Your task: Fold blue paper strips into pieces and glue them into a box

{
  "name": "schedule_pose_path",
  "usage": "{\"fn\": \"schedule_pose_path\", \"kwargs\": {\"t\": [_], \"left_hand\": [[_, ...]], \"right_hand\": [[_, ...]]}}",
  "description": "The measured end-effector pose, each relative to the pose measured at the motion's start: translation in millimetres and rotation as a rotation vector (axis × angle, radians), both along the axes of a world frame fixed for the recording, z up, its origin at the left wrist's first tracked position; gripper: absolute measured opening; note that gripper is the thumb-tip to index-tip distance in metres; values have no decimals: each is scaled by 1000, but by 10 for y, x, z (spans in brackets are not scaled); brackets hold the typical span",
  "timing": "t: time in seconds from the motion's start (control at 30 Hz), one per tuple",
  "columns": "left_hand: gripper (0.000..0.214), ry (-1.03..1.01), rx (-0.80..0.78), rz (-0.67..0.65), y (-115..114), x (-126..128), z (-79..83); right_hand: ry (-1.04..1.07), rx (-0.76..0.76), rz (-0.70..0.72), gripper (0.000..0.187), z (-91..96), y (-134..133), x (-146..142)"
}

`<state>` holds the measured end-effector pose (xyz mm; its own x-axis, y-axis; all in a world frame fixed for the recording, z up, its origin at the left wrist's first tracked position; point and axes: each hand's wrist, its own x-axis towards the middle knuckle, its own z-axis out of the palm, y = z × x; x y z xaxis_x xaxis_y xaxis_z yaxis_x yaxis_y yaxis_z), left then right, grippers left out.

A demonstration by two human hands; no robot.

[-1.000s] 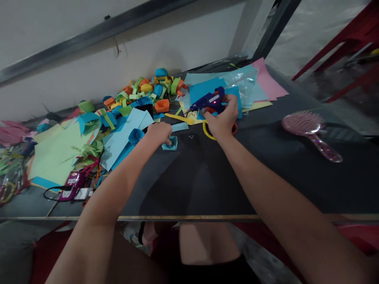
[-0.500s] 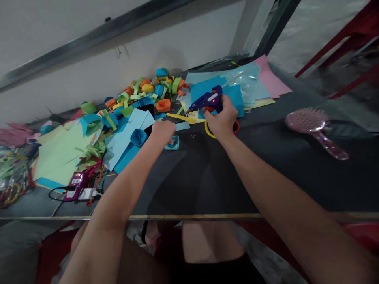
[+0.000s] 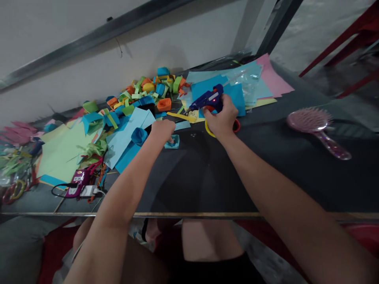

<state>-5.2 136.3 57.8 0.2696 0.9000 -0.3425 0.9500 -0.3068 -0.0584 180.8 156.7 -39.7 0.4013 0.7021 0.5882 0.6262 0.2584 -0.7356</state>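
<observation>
My right hand [image 3: 222,118] is wrapped round a blue glue gun [image 3: 206,100], whose nozzle points left over yellow paper strips [image 3: 181,116]. A small red light glows on the gun. Under that hand lie scissors with yellow and red handles [image 3: 236,127]. My left hand [image 3: 162,130] is closed and presses its fingers on a small folded blue paper piece [image 3: 173,142] on the dark table [image 3: 207,173]. Another rolled blue paper piece [image 3: 138,135] lies just left of that hand.
A heap of folded coloured paper pieces [image 3: 145,92] sits at the back. Green and blue sheets [image 3: 68,150] cover the left; blue and pink sheets [image 3: 260,79] lie far right. A pink hairbrush [image 3: 316,124] rests at right, a purple device with a cable [image 3: 77,182] near the front edge.
Both hands stay where they were on the glue gun and the blue paper piece. Only the camera has shifted slightly.
</observation>
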Motion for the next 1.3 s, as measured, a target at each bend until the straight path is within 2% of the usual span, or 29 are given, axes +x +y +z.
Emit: {"fn": "schedule_pose_path", "kwargs": {"t": [0.1, 0.3, 0.5, 0.73, 0.97, 1.13, 1.3], "left_hand": [[56, 1, 9, -5, 14, -18, -21], [34, 54, -9, -31, 17, -44, -20], [21, 118, -42, -20, 26, 5, 20], [26, 122, -73, -18, 72, -13, -1], [18, 80, -130, -32, 46, -82, 13], [38, 31, -99, -11, 81, -56, 2], [50, 27, -97, -64, 148, -4, -11]], "right_hand": [[4, -14, 2, 39, 31, -14, 5], [-64, -83, 20, 24, 40, 7, 31], [-78, -66, 14, 22, 23, 9, 31], [-90, -33, -5, 23, 11, 7, 34], [-91, 3, -20, 25, -41, 42, 39], [-57, -28, -16, 31, -14, 22, 28], [-21, -51, -9, 34, 15, 7, 28]]}}
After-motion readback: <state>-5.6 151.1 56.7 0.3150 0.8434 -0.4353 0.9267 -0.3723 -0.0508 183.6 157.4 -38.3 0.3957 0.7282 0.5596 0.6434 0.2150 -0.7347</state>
